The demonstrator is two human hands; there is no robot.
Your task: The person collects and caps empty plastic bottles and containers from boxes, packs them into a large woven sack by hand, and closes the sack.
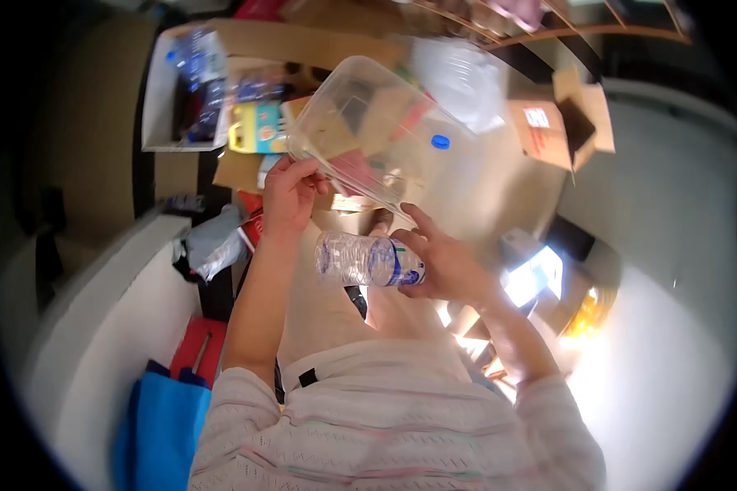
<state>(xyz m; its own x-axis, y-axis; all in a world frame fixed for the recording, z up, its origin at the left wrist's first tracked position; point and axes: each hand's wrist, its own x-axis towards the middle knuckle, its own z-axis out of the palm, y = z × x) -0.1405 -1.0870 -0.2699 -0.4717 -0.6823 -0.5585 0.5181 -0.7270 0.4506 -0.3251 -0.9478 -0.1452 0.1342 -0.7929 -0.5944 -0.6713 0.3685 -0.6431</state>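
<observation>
A clear plastic container (pixel 360 106) is held tilted in front of me. My left hand (pixel 293 192) pinches its near left corner. My right hand (pixel 438 258) is wrapped round one end of a clear plastic bottle (pixel 356 258) with a blue label, which lies sideways below the container. The index finger of that hand reaches up to the container's near right edge. A blue bottle cap (pixel 440 141) shows to the right of the container; whether it lies on the floor or on something else, I cannot tell.
At the back left stands a white box (pixel 160 114) of plastic bottles, beside a yellow and teal jug (pixel 258 127). An open cardboard box (pixel 549 143) is at the back right. A grey plastic bag (pixel 214 244) lies left, near a white ledge (pixel 110 303).
</observation>
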